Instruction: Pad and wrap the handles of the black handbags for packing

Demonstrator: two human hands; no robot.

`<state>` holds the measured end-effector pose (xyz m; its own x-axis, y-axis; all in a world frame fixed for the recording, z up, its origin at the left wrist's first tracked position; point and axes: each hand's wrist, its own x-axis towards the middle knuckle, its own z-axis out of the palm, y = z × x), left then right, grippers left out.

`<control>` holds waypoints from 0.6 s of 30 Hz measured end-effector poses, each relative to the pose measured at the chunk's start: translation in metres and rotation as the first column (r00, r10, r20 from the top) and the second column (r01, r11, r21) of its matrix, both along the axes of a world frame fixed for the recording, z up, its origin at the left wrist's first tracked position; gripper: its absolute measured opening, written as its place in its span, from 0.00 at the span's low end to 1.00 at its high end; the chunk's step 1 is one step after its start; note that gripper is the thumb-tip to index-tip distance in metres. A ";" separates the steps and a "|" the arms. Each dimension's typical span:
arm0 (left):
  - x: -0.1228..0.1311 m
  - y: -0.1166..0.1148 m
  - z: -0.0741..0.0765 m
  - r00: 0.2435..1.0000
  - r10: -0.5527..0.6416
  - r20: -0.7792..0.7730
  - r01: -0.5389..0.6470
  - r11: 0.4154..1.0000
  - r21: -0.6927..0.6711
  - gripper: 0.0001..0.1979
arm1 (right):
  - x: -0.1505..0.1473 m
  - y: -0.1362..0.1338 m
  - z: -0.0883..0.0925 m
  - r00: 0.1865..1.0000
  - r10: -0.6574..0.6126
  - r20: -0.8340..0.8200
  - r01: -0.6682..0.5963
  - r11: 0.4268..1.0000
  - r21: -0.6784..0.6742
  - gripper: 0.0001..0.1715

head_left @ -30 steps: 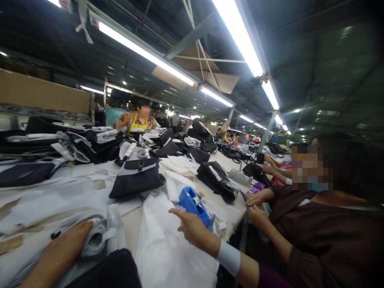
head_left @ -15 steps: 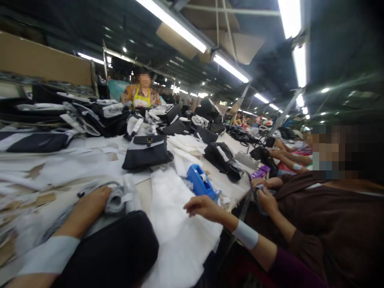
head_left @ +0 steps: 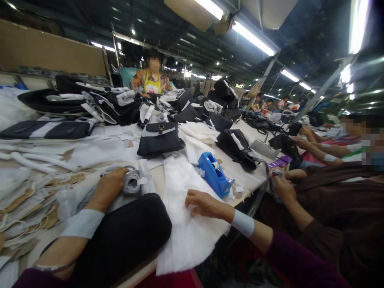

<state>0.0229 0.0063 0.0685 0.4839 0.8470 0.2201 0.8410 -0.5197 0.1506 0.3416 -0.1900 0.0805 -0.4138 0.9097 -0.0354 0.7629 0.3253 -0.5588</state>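
Observation:
My left hand rests at the back of a black bag, fingers curled round a grey plastic-wrapped roll, which looks like a wrapped strap. The bag lies at the table's near edge with its smooth black side towards me. To its right, a thin white packing sheet spreads over the table and hangs past the edge. Over this sheet is my right hand, its fingers bent and apart with nothing visible in them; whether the fingertips touch the sheet is unclear. A blue tape dispenser stands just beyond my right hand.
A black handbag with a clasp stands ahead. Behind it are piled black bags with white wrapping. Paper and cord scraps litter the left. A co-worker in brown handles something at the right edge; another person stands across.
The view has shifted, so more of the table's left side shows. My right hand's fingers have bent downward over the white sheet. My left hand keeps its place at the roll.

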 end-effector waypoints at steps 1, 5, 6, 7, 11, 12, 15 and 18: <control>0.000 -0.001 0.001 1.000 0.016 0.013 -0.016 1.000 0.004 0.21 | 0.001 0.003 -0.007 0.999 -0.030 -0.015 0.030 1.000 0.001 0.12; 0.001 -0.004 0.004 0.994 0.093 0.058 -0.095 0.995 0.023 0.19 | 0.009 0.008 -0.013 0.996 -0.066 -0.056 0.066 0.998 0.002 0.09; 0.001 -0.005 0.005 0.992 0.108 0.060 -0.110 0.994 0.027 0.20 | 0.010 0.007 -0.009 0.998 -0.035 -0.054 0.035 0.999 -0.002 0.08; 0.001 -0.006 0.005 0.991 0.121 0.059 -0.123 0.992 0.030 0.20 | 0.012 0.007 -0.003 0.999 0.009 -0.041 -0.009 1.000 -0.003 0.07; 0.002 -0.007 0.006 0.990 0.143 0.021 -0.143 0.990 0.010 0.20 | 0.008 0.010 0.014 0.997 0.067 0.033 -0.071 0.988 0.138 0.08; 0.003 -0.007 0.007 0.990 0.142 0.010 -0.142 0.990 0.001 0.20 | 0.005 0.013 0.014 0.998 0.036 0.044 -0.044 0.978 0.203 0.11; 0.003 -0.006 0.007 0.991 0.131 -0.021 -0.132 0.991 -0.019 0.20 | -0.008 0.025 0.005 0.993 -0.007 0.117 -0.036 0.932 0.360 0.29; 0.002 -0.003 0.004 0.992 0.120 -0.036 -0.121 0.992 -0.030 0.21 | -0.019 0.037 -0.008 0.961 0.053 0.270 -0.178 0.870 0.461 0.34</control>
